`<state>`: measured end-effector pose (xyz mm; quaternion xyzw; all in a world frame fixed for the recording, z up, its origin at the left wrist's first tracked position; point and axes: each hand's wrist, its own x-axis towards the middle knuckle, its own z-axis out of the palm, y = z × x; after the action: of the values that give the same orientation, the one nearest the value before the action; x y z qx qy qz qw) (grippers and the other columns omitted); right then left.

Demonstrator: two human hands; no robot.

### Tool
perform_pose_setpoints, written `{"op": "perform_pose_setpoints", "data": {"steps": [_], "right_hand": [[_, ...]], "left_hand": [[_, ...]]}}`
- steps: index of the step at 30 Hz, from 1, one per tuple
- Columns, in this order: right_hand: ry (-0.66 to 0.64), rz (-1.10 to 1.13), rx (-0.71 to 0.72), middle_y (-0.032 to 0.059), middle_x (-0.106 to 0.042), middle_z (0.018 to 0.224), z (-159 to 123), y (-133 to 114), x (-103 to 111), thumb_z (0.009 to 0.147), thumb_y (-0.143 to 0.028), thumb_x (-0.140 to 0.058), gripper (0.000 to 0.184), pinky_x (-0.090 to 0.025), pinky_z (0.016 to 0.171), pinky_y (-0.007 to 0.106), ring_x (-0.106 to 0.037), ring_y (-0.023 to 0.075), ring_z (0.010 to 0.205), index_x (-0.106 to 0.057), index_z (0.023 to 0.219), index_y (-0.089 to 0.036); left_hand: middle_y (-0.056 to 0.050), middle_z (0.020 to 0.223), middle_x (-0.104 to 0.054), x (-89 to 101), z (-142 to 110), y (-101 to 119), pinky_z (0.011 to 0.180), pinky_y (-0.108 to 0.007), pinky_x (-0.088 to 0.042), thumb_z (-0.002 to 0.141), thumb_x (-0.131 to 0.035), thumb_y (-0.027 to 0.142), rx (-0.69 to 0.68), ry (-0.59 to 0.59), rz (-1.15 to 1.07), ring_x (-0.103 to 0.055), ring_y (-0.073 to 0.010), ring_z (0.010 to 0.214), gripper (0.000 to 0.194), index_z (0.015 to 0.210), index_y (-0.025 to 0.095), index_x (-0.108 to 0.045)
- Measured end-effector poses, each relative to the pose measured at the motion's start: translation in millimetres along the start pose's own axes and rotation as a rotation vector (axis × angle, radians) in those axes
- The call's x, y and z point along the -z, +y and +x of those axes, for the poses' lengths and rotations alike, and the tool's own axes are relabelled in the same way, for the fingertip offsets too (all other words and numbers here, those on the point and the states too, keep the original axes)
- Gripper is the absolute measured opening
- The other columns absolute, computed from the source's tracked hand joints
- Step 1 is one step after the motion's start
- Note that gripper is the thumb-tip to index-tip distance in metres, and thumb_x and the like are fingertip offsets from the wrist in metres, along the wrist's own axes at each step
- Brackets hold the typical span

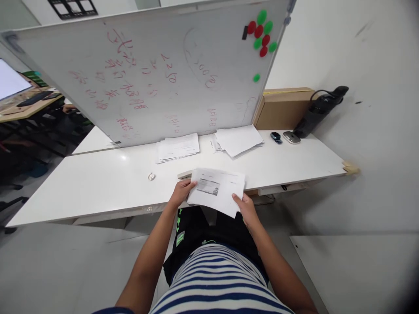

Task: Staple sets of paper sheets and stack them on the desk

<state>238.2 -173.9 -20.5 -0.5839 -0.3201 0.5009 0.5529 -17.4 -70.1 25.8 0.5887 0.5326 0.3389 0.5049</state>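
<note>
Between my two hands, at the front edge of the white desk, is a printed paper sheet (222,185) with a grey picture block and a few lines of text. My left hand (182,192) pinches its left edge, thumb on top. At the lower right edge, my right hand (245,206) grips it the same way, fingers hidden underneath. Whether more sheets lie under this one, I cannot tell. Just left of the paper, a flat pale object (184,175) shows partly. Farther back lie a left paper stack (179,147) and a right paper stack (239,138).
A whiteboard (157,87) with red writing and round magnets stands along the desk (98,183). A small white ring-shaped item (151,176) lies at left. On the right are a watch (276,137), a mouse (291,137), a black bottle (319,111) and a cardboard box (283,109).
</note>
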Motion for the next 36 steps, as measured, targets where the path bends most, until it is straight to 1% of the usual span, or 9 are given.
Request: {"op": "perform_pose_setpoints", "data": {"steps": [3,6,9,12,15,21,27,31,36], "right_hand": [[-0.025,-0.057,-0.025,0.0132,-0.07,0.107,9,-9,5,0.064,-0.049,-0.076,0.052,-0.049,0.089,0.047,-0.065,0.0311,0.098,-0.068,0.101,-0.013],[-0.036,-0.14,0.041,0.0128,-0.071,0.105,17,-32,6,0.064,-0.047,-0.076,0.049,-0.049,0.091,0.048,-0.065,0.0312,0.1,-0.07,0.099,-0.013],[-0.007,-0.181,0.164,0.0117,-0.071,0.105,23,-64,2,0.067,-0.048,-0.074,0.049,-0.048,0.092,0.047,-0.064,0.0304,0.101,-0.069,0.102,-0.014],[0.009,-0.238,0.269,0.0118,-0.07,0.107,31,-85,-6,0.069,-0.048,-0.072,0.049,-0.048,0.092,0.045,-0.063,0.03,0.104,-0.069,0.104,-0.014],[0.012,-0.303,0.294,0.0122,-0.071,0.105,39,-82,-16,0.068,-0.049,-0.071,0.05,-0.049,0.089,0.044,-0.063,0.0303,0.101,-0.069,0.103,-0.014],[-0.053,-0.303,0.322,0.0113,-0.071,0.104,40,-57,-36,0.075,-0.05,-0.063,0.045,-0.049,0.086,0.042,-0.063,0.0288,0.098,-0.068,0.103,-0.014],[0.004,-0.331,0.316,0.01,-0.071,0.1,33,-66,-42,0.078,-0.05,-0.06,0.042,-0.048,0.082,0.038,-0.063,0.0277,0.095,-0.067,0.101,-0.016],[0.046,-0.276,0.277,0.0092,-0.07,0.097,31,-66,-43,0.074,-0.048,-0.065,0.04,-0.05,0.078,0.038,-0.064,0.025,0.09,-0.063,0.099,-0.017],[0.1,-0.028,0.24,0.0048,-0.07,0.09,27,-67,-35,0.064,-0.043,-0.077,0.043,-0.052,0.071,0.033,-0.065,0.0189,0.078,-0.058,0.094,-0.019]], "left_hand": [[-0.004,0.075,-0.069,2.9,-4,7,0.061,-0.031,-0.048,0.074,-0.066,0.05,0.029,-0.109,-0.068,-0.062,-0.0207,0.069,0.037,0.08,0.015,-0.072],[-0.005,0.076,-0.069,5.2,-9,21,0.062,-0.031,-0.049,0.074,-0.066,0.049,-0.026,-0.149,-0.057,-0.062,-0.0209,0.07,0.036,0.082,0.014,-0.072],[-0.006,0.087,-0.071,9.1,-14,38,0.071,-0.033,-0.05,0.076,-0.066,0.048,-0.13,-0.074,-0.029,-0.063,-0.0229,0.081,0.037,0.093,0.015,-0.071],[-0.006,0.094,-0.071,15.8,-16,48,0.078,-0.035,-0.05,0.077,-0.064,0.047,-0.194,0.076,0.021,-0.063,-0.0234,0.087,0.038,0.1,0.017,-0.068],[-0.006,0.097,-0.069,21.2,-18,46,0.079,-0.035,-0.049,0.078,-0.064,0.046,-0.214,0.152,0.094,-0.062,-0.0224,0.089,0.035,0.101,0.019,-0.065],[-0.008,0.115,-0.059,16.3,-21,31,0.082,-0.033,-0.047,0.077,-0.067,0.04,-0.255,0.147,0.051,-0.058,-0.0219,0.101,0.048,0.117,0.021,-0.048],[-0.005,0.098,-0.064,14.7,-20,37,0.081,-0.032,-0.046,0.083,-0.058,0.042,-0.222,0.257,-0.016,-0.06,-0.0211,0.094,0.03,0.103,0.019,-0.056],[-0.007,0.101,-0.067,16.0,-23,44,0.081,-0.032,-0.048,0.079,-0.064,0.042,-0.199,0.222,-0.239,-0.062,-0.0215,0.095,0.035,0.104,0.018,-0.056],[-0.007,0.096,-0.07,16.9,-33,54,0.076,-0.033,-0.051,0.073,-0.071,0.043,-0.139,0.182,-0.375,-0.065,-0.0217,0.088,0.045,0.107,0.018,-0.057]]}}
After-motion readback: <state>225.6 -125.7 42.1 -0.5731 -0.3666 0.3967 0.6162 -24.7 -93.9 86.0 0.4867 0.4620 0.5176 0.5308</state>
